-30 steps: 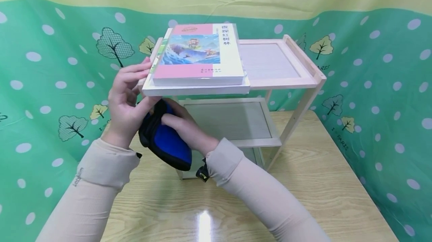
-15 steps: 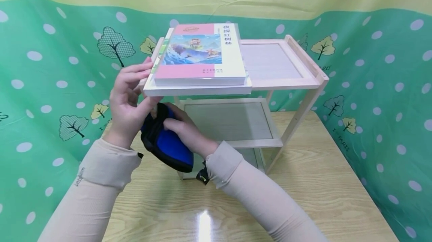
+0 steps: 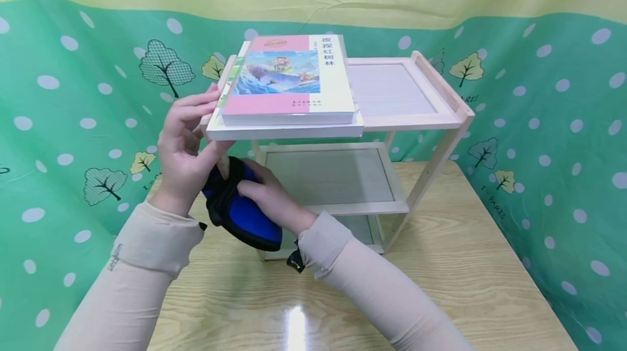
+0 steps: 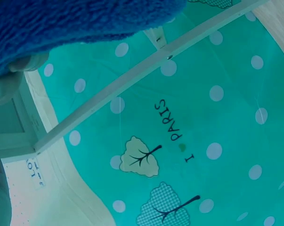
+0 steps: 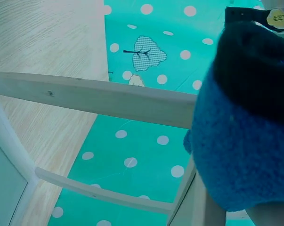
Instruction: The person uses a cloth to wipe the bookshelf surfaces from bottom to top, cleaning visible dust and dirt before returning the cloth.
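In the head view my left hand (image 3: 183, 141) grips the top left corner of a pale wooden three-tier shelf (image 3: 389, 90), fingers along the side rail and thumb below. My right hand (image 3: 271, 193) holds a blue fabric piece (image 3: 250, 220) with black edging against the front left leg (image 3: 223, 167), just beneath that corner. The wrist views show a fuzzy blue surface (image 5: 247, 141) on this piece. It covers part of the leg and looks folded about it; most of the right fingers are hidden behind it.
Two stacked books (image 3: 294, 79) lie on the left of the top tier, close to the left hand and overhanging the front edge. The shelf stands on a wood-grain table (image 3: 245, 307). A green dotted curtain (image 3: 73, 122) hangs behind and at both sides.
My right hand and the blue fabric piece have slid slightly down the leg, showing more wood above it. The left hand, the books and the shelf keep their places.
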`<state>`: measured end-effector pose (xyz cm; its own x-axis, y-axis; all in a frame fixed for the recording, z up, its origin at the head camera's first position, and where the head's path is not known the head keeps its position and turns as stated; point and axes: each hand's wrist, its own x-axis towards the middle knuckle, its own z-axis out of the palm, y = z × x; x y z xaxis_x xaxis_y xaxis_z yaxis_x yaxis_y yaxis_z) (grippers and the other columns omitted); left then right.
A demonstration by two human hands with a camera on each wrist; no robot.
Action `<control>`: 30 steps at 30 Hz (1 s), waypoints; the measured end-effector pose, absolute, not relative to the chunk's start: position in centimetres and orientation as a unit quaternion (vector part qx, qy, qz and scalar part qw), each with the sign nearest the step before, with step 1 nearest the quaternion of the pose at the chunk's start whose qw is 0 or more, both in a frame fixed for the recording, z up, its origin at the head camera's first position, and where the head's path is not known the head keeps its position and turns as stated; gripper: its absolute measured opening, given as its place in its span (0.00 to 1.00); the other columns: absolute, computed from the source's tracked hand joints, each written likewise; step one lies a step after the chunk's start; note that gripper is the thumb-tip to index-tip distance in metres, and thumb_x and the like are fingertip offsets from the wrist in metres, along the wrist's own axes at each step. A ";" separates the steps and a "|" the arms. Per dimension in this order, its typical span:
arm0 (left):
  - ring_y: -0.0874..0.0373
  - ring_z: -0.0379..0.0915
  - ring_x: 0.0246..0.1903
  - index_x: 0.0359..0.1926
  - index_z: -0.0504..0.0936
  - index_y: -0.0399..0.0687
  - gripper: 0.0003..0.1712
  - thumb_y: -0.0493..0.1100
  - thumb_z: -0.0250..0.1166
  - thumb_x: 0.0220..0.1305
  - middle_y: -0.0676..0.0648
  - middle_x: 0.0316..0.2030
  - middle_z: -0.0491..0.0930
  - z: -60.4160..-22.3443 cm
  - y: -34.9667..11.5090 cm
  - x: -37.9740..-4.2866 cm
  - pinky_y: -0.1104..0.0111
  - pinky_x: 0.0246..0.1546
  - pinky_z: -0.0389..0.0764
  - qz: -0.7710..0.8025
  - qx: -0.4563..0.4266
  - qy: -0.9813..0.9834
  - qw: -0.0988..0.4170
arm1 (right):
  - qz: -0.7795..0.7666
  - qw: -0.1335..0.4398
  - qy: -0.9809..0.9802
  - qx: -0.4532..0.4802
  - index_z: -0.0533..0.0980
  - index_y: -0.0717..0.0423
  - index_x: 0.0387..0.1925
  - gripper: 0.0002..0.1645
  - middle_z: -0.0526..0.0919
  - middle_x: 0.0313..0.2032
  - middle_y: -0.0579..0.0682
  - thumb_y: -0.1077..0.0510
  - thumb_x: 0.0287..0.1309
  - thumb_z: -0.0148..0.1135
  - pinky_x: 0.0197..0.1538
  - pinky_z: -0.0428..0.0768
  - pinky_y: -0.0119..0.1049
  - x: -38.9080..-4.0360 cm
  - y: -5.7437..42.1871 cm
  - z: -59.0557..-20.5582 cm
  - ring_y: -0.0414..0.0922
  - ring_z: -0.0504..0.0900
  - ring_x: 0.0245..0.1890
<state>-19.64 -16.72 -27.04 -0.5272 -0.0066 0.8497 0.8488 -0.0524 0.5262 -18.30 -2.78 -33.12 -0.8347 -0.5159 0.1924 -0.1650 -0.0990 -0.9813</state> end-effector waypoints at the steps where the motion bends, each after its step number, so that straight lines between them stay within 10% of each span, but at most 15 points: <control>1: 0.45 0.70 0.66 0.48 0.73 0.23 0.33 0.46 0.77 0.54 0.46 0.55 0.79 -27.0 -16.7 -19.6 0.60 0.63 0.78 -0.635 -0.351 -0.600 0.337 | -0.694 0.126 0.660 -0.259 0.68 0.58 0.64 0.33 0.76 0.51 0.57 0.58 0.54 0.46 0.43 0.75 0.25 -18.3 -2.8 -33.2 0.36 0.74 0.41; 23: 0.44 0.71 0.65 0.47 0.73 0.22 0.33 0.46 0.77 0.53 0.45 0.54 0.79 -27.1 -16.7 -19.8 0.60 0.62 0.79 -0.637 -0.353 -0.595 0.340 | -0.608 0.136 0.735 -0.268 0.56 0.48 0.73 0.46 0.76 0.56 0.52 0.57 0.52 0.61 0.50 0.79 0.31 -17.8 -2.1 -34.4 0.41 0.76 0.49; 30: 0.44 0.71 0.65 0.47 0.74 0.23 0.32 0.44 0.77 0.53 0.46 0.54 0.79 -27.0 -16.8 -19.7 0.61 0.61 0.80 -0.638 -0.352 -0.597 0.337 | -0.627 0.151 0.725 -0.242 0.66 0.48 0.65 0.35 0.79 0.54 0.48 0.51 0.56 0.67 0.50 0.81 0.31 -17.6 -2.2 -35.1 0.38 0.80 0.48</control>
<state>-19.72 -16.79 -27.01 -0.5255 -0.0090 0.8508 0.8495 -0.0615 0.5240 -17.64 -2.21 -35.11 -0.8372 -0.5403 0.0851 -0.1627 0.0974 -0.9819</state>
